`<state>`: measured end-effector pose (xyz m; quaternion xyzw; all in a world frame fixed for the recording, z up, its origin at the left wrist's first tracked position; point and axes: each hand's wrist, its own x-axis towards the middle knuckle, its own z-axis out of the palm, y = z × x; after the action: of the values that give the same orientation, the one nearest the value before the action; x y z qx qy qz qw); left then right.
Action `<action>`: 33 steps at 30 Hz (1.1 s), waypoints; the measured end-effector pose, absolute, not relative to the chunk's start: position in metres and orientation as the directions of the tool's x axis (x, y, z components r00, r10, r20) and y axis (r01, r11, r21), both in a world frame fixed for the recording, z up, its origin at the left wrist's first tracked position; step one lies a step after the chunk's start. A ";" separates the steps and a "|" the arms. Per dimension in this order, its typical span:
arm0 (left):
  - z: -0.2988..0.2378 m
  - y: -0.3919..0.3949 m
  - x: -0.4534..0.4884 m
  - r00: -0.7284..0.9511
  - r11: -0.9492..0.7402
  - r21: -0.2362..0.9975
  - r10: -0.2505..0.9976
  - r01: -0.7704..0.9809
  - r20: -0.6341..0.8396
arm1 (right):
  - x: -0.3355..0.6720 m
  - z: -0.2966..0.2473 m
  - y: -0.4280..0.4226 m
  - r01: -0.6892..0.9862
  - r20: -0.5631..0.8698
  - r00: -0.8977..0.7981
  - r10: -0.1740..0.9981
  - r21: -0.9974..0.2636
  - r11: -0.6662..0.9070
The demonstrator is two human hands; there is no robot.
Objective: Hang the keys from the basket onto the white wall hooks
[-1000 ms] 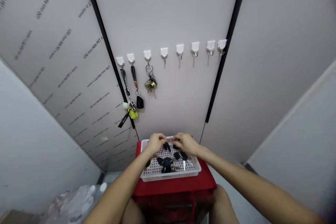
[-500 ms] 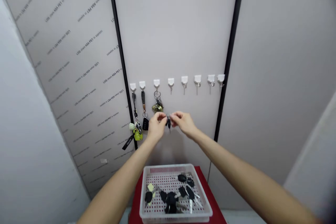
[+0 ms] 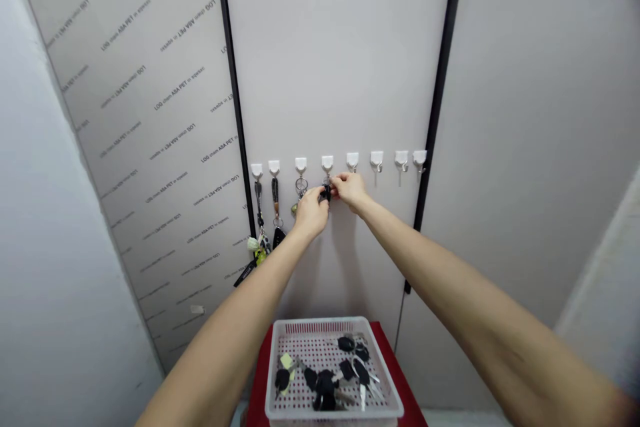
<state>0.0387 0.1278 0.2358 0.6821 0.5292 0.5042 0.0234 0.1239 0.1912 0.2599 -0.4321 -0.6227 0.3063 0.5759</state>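
Both hands are raised to the fourth white wall hook (image 3: 327, 162) from the left. A bunch of black-headed keys (image 3: 326, 192) is between them, its metal ring (image 3: 327, 181) right at the hook's tip; whether the ring is over the hook I cannot tell. My left hand (image 3: 313, 211) is closed on the black key heads from the left. From the right, my right hand (image 3: 350, 189) pinches at the ring. Just left hangs a key bunch (image 3: 301, 185) on the third hook, partly hidden by my left hand.
On the two leftmost hooks hang a car key (image 3: 279, 237) on a braided strap and a strap with charms (image 3: 257, 247). More white hooks (image 3: 377, 157) line the wall to the right. Below, a white plastic basket (image 3: 336, 327) with several keys stands on a red surface (image 3: 400, 373).
Both hands have moved up with the keys, from below the row to the fourth hook. The view has shifted slightly. The basket's contents look the same.
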 end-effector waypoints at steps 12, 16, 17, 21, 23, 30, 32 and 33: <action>0.073 0.089 0.041 0.067 -0.299 0.649 0.931 0.700 0.358 | 0.174 0.109 0.130 0.683 0.192 -0.571 0.798 -0.429 0.591; 0.016 0.076 0.051 0.162 -0.204 0.582 0.979 0.787 0.124 | 0.186 0.048 0.109 0.773 -0.043 -0.634 0.772 -0.060 0.632; 0.008 0.073 0.054 0.186 -0.204 0.562 0.978 0.802 0.089 | 0.187 0.040 0.108 0.769 -0.041 -0.638 0.769 0.011 0.639; -0.002 0.064 0.059 0.278 -0.254 0.462 0.961 0.850 0.016 | 0.185 0.027 0.107 0.720 -0.004 -0.686 0.727 0.136 0.680; -0.002 0.062 0.060 0.299 -0.265 0.428 0.954 0.864 -0.012 | 0.182 0.025 0.107 0.711 -0.013 -0.690 0.723 0.174 0.682; -0.005 0.063 0.051 0.196 -0.179 0.511 0.980 0.841 0.021 | 0.175 0.023 0.106 0.699 -0.042 -0.695 0.717 0.191 0.689; -0.004 0.064 0.048 0.143 -0.180 0.576 0.984 0.797 0.110 | 0.176 0.030 0.107 0.731 -0.005 -0.679 0.734 0.089 0.677; -0.002 0.066 0.047 0.131 -0.193 0.615 0.981 0.765 0.145 | 0.177 0.035 0.108 0.742 0.018 -0.670 0.742 0.011 0.670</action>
<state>0.0471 0.0657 -0.0022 0.7245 0.6022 0.2678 0.2017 0.1773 0.1082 0.0345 -0.4059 -0.9138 -0.0088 0.0061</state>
